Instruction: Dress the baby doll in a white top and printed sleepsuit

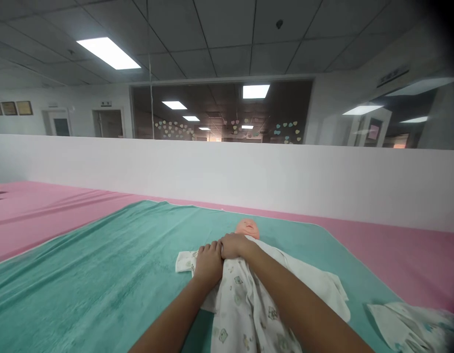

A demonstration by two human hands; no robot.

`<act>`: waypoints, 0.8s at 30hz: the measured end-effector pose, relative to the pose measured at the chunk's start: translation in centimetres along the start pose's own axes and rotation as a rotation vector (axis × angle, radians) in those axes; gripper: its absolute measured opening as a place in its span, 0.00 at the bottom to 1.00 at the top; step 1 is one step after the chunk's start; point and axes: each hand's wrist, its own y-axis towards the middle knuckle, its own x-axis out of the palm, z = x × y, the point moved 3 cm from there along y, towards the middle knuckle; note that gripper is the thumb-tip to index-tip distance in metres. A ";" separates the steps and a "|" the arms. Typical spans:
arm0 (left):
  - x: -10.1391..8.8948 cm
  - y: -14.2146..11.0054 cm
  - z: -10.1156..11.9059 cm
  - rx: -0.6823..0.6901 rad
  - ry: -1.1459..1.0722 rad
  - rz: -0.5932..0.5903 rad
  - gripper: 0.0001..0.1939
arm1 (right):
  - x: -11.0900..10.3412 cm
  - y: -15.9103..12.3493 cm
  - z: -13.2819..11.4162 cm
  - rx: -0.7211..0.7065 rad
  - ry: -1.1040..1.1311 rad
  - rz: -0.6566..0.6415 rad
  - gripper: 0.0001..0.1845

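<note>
- While my left hand [209, 261] and right hand [233, 245] press on the patterned garment [237, 299], I cannot tell any pinching.
- Just beyond them lies the doll's head [248, 227].

Beyond the right hand [234, 245], a white partition [227, 171] borders pink fabric [381, 245]; high to its left are a lit ceiling panel [108, 53] and framed plaques [24, 108].
</note>
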 end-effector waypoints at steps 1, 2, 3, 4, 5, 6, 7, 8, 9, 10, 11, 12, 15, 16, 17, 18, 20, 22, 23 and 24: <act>0.0 0.1 -0.1 -0.009 -0.016 -0.004 0.22 | 0.2 0.7 -0.1 0.000 -0.015 -0.044 0.16; -0.1 0.2 -0.1 -0.014 -0.034 -0.004 0.22 | 0.5 1.3 -0.1 0.003 -0.030 -0.079 0.18; -0.2 0.2 -0.1 -0.016 -0.051 -0.005 0.21 | 0.7 1.7 -0.2 0.007 -0.046 -0.103 0.19; -0.3 0.2 -0.2 -0.018 -0.065 -0.007 0.21 | 0.9 2.0 -0.2 0.011 -0.064 -0.118 0.21; -0.4 0.2 -0.2 -0.023 -0.078 -0.008 0.20 | 1.0 2.2 -0.3 0.016 -0.083 -0.123 0.23; -0.5 0.2 -0.3 -0.031 -0.089 -0.009 0.20 | 1.0 2.2 -0.3 0.020 -0.101 -0.123 0.25; -0.6 0.2 -0.5 -0.042 -0.101 -0.010 0.20 | 1.0 2.2 -0.3 0.024 -0.118 -0.118 0.27; -0.7 0.2 -0.6 -0.056 -0.112 -0.012 0.22 | 0.8 2.1 -0.3 0.028 -0.133 -0.114 0.30; -0.8 0.2 -0.8 -0.074 -0.120 -0.019 0.23 | 0.5 1.9 -0.3 0.032 -0.145 -0.110 0.32; -0.9 0.1 -1.1 -0.092 -0.127 -0.029 0.24 | 0.1 1.6 -0.2 0.036 -0.155 -0.109 0.33; -1.0 0.0 -1.3 -0.113 -0.133 -0.044 0.25 | -0.3 1.3 0.0 0.042 -0.164 -0.111 0.34; -1.1 -0.1 -1.6 -0.139 -0.143 -0.060 0.24 | -0.8 0.9 0.3 0.049 -0.171 -0.120 0.35; -1.4 -0.4 -2.6 -0.230 -0.204 -0.104 0.16 | -2.3 -0.4 1.7 0.101 -0.193 -0.157 0.35; -1.4 -0.6 -3.0 -0.264 -0.231 -0.118 0.13 | -2.7 -0.9 2.4 0.122 -0.199 -0.167 0.35; -1.3 -0.7 -3.3 -0.297 -0.253 -0.133 0.12 | -3.0 -1.3 3.0 0.139 -0.203 -0.171 0.34; -1.3 -0.8 -3.5 -0.321 -0.270 -0.144 0.12 | -3.2 -1.7 3.5 0.146 -0.203 -0.170 0.33; -1.0 -0.9 -3.9 -0.337 -0.283 -0.148 0.12 | -3.2 -2.3 3.9 0.125 -0.188 -0.164 0.30; -0.7 -0.8 -4.1 -0.321 -0.294 -0.137 0.13 | -2.6 -2.5 3.6 0.085 -0.158 -0.166 0.24; -0.4 -0.8 -4.2 -0.316 -0.318 -0.139 0.13 | -2.2 -2.5 3.2 0.053 -0.143 -0.164 0.22; -0.2 -0.7 -4.3 -0.319 -0.356 -0.144 0.14 | -1.7 -2.4 2.6 0.016 -0.134 -0.152 0.20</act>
